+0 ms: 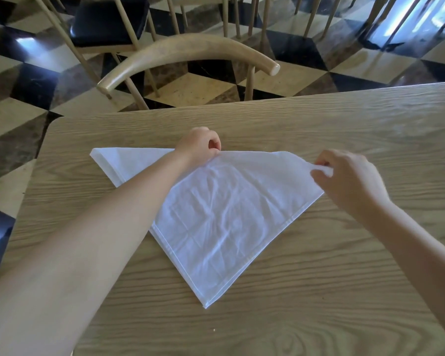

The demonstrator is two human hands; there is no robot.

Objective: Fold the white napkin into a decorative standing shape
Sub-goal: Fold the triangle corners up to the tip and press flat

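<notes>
Now both your hands pinch the napkin's far edge.

Your right hand (350, 181) is clamped on the right corner of the white napkin (216, 217), lifting it slightly; your left hand (199, 145) grips the fold's middle. That napkin lies as a triangle on the wooden table (344, 291), point toward you. Beyond it stands a chair (188, 51). No writing is legible.
</notes>
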